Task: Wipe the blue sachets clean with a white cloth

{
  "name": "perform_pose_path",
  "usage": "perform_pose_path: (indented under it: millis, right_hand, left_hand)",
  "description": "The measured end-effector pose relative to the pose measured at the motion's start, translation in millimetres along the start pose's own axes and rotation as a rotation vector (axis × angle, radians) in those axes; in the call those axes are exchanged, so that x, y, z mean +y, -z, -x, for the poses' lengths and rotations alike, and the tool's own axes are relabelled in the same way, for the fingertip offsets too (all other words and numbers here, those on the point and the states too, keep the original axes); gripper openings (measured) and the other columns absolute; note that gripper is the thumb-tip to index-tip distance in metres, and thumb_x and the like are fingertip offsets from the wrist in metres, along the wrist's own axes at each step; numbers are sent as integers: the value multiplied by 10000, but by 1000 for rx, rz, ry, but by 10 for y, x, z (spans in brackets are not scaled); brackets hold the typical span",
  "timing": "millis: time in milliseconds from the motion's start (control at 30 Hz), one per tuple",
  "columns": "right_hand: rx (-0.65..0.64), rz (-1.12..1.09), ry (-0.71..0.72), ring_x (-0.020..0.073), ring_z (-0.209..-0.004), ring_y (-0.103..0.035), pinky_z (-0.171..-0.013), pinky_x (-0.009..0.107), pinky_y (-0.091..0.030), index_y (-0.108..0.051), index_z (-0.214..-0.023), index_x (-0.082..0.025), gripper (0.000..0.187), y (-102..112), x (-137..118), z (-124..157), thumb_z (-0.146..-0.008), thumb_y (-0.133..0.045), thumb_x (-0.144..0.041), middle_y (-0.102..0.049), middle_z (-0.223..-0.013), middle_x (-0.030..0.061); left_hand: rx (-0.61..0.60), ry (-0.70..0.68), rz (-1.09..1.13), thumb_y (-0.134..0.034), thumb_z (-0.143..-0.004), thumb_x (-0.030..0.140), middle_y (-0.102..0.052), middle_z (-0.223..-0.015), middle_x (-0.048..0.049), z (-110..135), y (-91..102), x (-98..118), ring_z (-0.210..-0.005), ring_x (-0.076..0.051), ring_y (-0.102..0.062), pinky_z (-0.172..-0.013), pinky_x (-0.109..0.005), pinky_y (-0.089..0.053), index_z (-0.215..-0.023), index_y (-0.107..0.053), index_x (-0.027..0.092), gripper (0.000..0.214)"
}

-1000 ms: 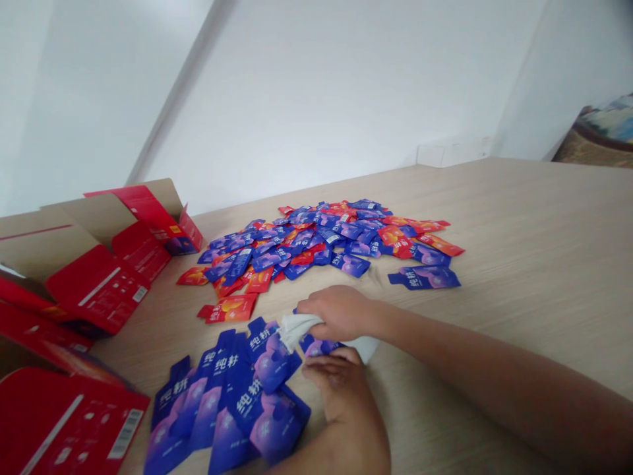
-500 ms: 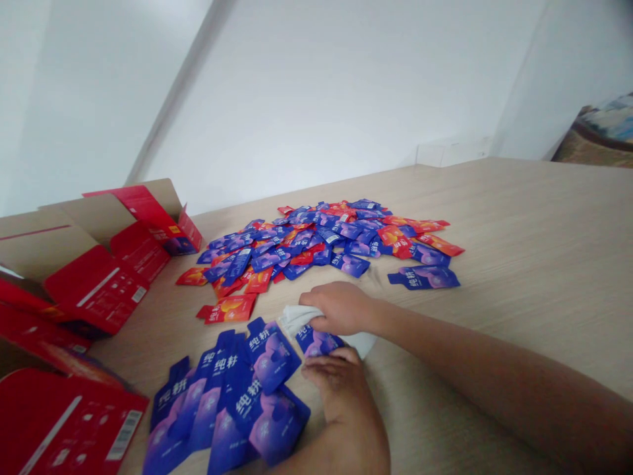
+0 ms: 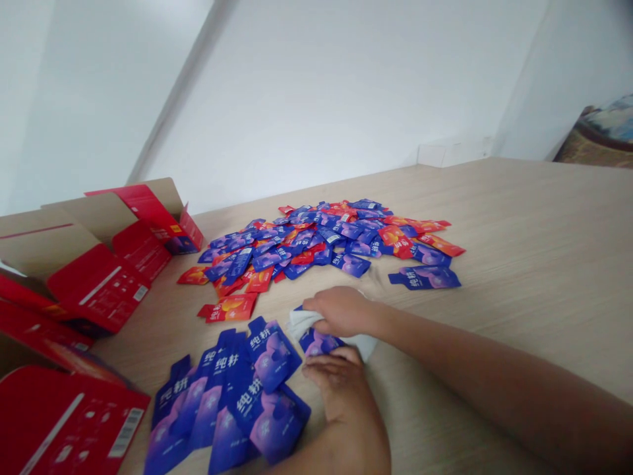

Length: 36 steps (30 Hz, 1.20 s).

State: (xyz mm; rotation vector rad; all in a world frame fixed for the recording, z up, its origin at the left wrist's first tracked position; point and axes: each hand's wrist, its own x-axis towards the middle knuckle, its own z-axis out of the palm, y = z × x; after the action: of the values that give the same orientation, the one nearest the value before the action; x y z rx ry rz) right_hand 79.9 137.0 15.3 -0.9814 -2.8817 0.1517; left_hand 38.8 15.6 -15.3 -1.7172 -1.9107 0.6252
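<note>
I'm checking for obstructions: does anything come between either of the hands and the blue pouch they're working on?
Yes, for the right hand: the white cloth it grips lies over the pouch's far end. Nothing visible stands between the left hand and the pouch's near end.

pale white walls (image 3: 346, 99) (a diagonal grey edge (image 3: 179, 86) at left) behind a light wood-grain tabletop (image 3: 519, 224)

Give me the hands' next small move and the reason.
Probably slide the white cloth down the blue pouch under it: the right hand holds the cloth near the far end, the left hand touches the near end, with printed front between.
</note>
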Motion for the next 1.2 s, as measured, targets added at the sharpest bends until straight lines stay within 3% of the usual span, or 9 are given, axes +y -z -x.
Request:
perform_pose_path:
  millis: [100, 233, 467, 800, 933, 1067, 1200]
  right_hand:
    - [40, 16, -34, 232, -875, -592, -661, 308, -400, -550, -1074, -236, 319, 86, 58, 11, -791, -486, -368, -645, -959, 72]
    - [56, -14, 29, 225, -878, -590, -667, 302, -394, -549, -1072, -237, 316, 167, -3, 32, -797, -483, -376, -645, -957, 63]
    - [-72, -35, 168, 222, -782, -616, -566, 275, -376, -578, -996, -250, 292, 48, -111, 28, -774, -495, -420, -667, -885, 48]
    - [23, 9, -17, 237, -880, -600, -654, 305, -404, -557, -1075, -234, 326, 82, 121, 4, -784, -494, -367, -658, -958, 76]
    - [57, -41, 59, 226, -868, -596, -661, 300, -400, -560, -1047, -236, 304, 141, 12, 33, -785, -489, -373, -658, -960, 64]
    - [-24, -47, 176, 217, -780, -610, -583, 280, -385, -576, -984, -250, 275, 102, -136, 45, -773, -489, -404, -666, -889, 46]
    - [-86, -47, 139, 222, -774, -614, -585, 286, -393, -578, -1011, -251, 311, 13, -96, 18, -771, -489, -427, -671, -887, 54]
  left_hand:
    - [0, 35, 72, -338, -765, -33, -677, -976, -196, -1, -30, 25, -855, -283, -648, -767, -414, -467, -1033, -622, 95, 411]
    - [10, 51, 82, -341, -762, -34, -672, -962, -214, -15, -68, 56, -822, -289, -651, -753, -419, -462, -1025, -626, 83, 405]
    - [-31, 6, 7, -345, -787, -14, -677, -974, -204, -21, -10, 2, -833, -273, -656, -743, -408, -490, -1090, -605, 76, 410]
    - [65, 49, -87, -341, -778, 5, -701, -896, -183, -19, -102, 82, -795, -280, -667, -722, -408, -496, -947, -640, 113, 360]
    - [71, 39, -77, -343, -774, 8, -701, -897, -182, -18, -109, 71, -786, -280, -667, -704, -408, -496, -957, -645, 116, 370]
    - [50, 30, -9, -335, -777, 0, -686, -933, -212, -20, -72, 33, -784, -279, -662, -700, -393, -485, -1004, -642, 92, 394]
    - [22, 23, 33, -345, -777, -2, -672, -945, -236, -14, -41, 15, -788, -289, -656, -717, -397, -468, -1035, -629, 73, 391]
